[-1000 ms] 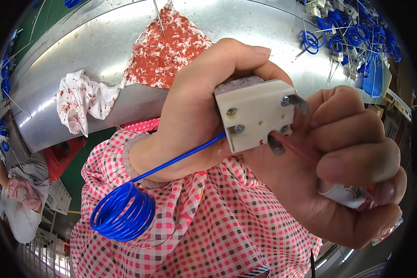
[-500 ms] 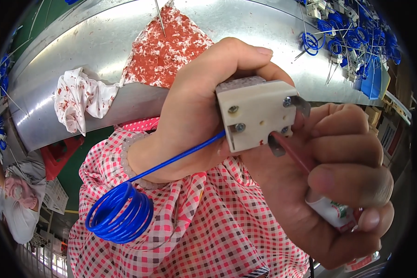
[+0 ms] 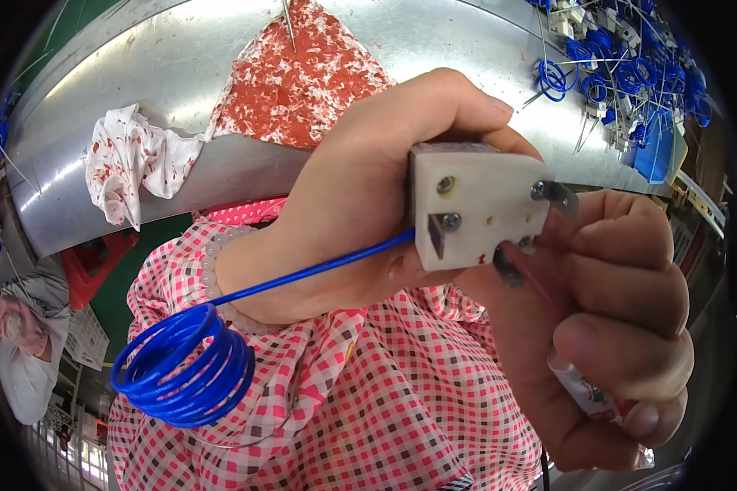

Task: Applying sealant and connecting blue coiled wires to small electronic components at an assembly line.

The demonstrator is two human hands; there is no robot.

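The left hand [image 3: 348, 176] is clamped around a white thermostat block [image 3: 471, 204] with a blue capillary coil [image 3: 184, 368]; the right hand [image 3: 622, 278] is closed on a red stem [image 3: 542, 285] and white tube [image 3: 581, 389], stem end at the block's lower edge, contact unclear. One red mark [image 3: 481, 259] is present, the visible screws [image 3: 450, 221] appear bare, and what remains cannot be determined. Beyond, the metal bench [image 3: 442, 45] carries red-stained cloths [image 3: 299, 82] and heaped blue-coiled units [image 3: 630, 74]; a co-worker [image 3: 24, 335] is at far left.

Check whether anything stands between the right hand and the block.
Nothing loose does: the red stick in the right hand seems to reach the block. On that side, a lower tab juts out beside the stick's end, and an upper tab near the hand.
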